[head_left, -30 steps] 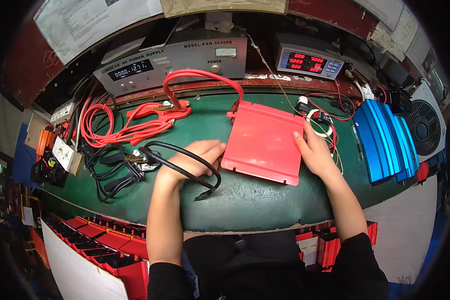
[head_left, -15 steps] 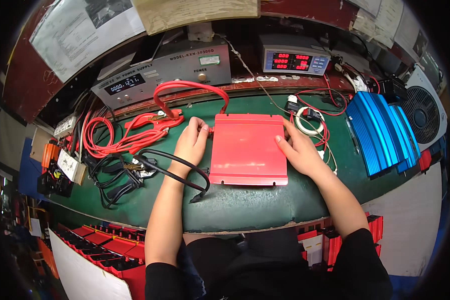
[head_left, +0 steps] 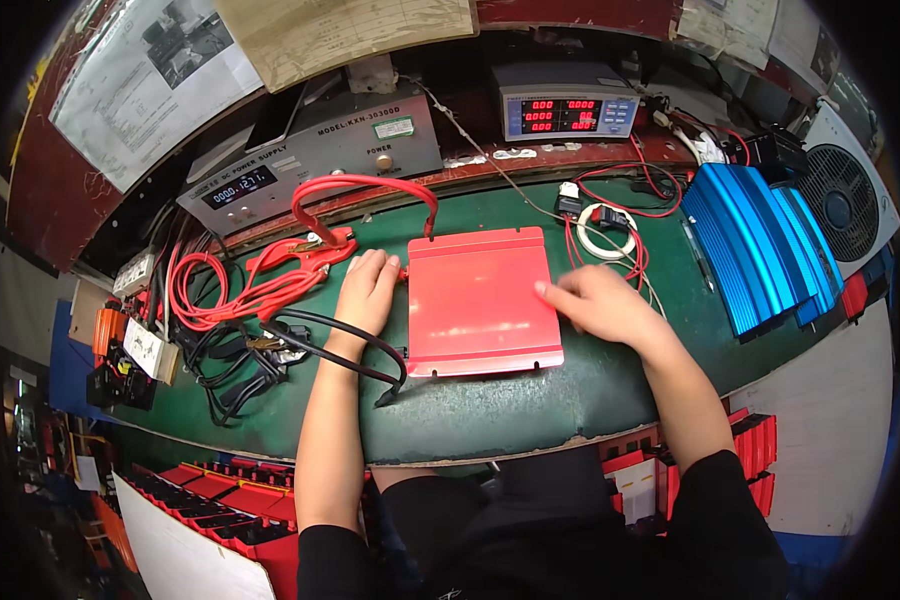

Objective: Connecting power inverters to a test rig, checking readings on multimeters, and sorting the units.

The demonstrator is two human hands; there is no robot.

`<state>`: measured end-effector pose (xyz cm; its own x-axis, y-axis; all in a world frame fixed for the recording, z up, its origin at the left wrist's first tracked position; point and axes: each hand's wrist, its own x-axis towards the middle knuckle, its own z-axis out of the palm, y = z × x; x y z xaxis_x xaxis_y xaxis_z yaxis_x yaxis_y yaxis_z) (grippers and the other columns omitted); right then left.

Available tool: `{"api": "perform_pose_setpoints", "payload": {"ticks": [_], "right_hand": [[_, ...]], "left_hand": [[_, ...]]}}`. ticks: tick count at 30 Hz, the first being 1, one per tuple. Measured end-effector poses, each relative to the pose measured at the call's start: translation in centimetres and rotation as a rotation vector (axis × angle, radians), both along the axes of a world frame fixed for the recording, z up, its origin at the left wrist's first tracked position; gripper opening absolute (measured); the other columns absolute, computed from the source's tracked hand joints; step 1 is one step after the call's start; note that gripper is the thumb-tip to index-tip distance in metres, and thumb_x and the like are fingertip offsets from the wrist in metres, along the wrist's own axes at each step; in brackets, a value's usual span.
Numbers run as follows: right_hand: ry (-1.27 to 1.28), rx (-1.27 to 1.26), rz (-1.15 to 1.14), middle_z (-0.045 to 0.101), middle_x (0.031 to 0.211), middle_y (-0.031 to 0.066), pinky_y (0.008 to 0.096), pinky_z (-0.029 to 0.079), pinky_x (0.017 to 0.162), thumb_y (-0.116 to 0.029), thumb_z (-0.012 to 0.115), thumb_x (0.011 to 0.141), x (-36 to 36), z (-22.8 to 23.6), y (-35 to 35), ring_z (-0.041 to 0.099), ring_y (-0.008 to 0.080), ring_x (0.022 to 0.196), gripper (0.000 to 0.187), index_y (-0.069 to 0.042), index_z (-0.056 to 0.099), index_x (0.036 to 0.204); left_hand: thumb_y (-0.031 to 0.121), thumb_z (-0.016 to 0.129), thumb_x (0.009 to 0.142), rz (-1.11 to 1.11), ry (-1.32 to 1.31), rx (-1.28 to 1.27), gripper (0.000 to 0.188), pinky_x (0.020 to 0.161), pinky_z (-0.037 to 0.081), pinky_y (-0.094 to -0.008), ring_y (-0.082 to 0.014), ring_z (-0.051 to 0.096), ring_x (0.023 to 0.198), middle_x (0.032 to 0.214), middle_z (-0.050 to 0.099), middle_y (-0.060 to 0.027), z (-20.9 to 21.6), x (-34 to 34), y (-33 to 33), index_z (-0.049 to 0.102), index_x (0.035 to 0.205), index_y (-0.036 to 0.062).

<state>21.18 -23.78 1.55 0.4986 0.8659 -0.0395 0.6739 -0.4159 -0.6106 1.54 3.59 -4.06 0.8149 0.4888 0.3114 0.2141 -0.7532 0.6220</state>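
A flat red metal box [head_left: 482,305] with notched end flanges lies on the green bench mat. Beside its left side rests my left hand [head_left: 366,297], fingers stretched out, close to a small red terminal [head_left: 403,274]. Off the box's right edge is my right hand [head_left: 610,305], thumb pointing at the box and apart from loosely bent, slightly blurred fingers; nothing shows in it. A thick red cable [head_left: 365,183] arches from behind the box to red clamps [head_left: 315,250] at the left. Black cables [head_left: 345,355] cross my left wrist and end near the box's lower left corner.
Behind stand a grey power supply [head_left: 310,160] and a meter with red digits [head_left: 570,105]. On the right are blue finned housings [head_left: 745,250] and a fan [head_left: 840,200]. A white cable ring [head_left: 606,232] lies behind my right hand. Red units [head_left: 220,495] fill the space below the bench.
My right hand has come off the box's right edge. The left hand's fingers have straightened beside the terminal. The view has shifted slightly; the box seems to stay in place.
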Motion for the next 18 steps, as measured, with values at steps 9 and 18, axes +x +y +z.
{"api": "perform_pose_setpoints", "payload": {"ticks": [9,18], "right_hand": [[0.572,-0.373,0.148,0.061,0.058,0.0042,0.0271,0.046,0.049,-0.059,0.048,0.097,-0.1,0.9,-0.2,0.057,0.0119,0.048,0.066,-0.001,0.063,0.069],[0.535,-0.359,0.111,0.065,0.064,0.0082,0.0293,0.050,0.054,-0.061,0.048,0.096,0.3,0.3,-0.4,0.061,0.0153,0.050,0.069,0.003,0.067,0.077]], "left_hand": [[0.020,0.048,0.099,-0.120,0.014,-0.098,0.032,0.080,0.040,-0.0378,-0.0289,0.052,0.085,0.081,0.056,-0.0113,0.1,-0.3,0.6,0.057,0.079,-0.0035],[0.017,0.044,0.101,-0.139,-0.026,-0.178,0.033,0.076,0.038,-0.0332,-0.0219,0.049,0.079,0.078,0.052,-0.0086,0.1,-0.3,0.4,0.055,0.077,-0.0030]]}}
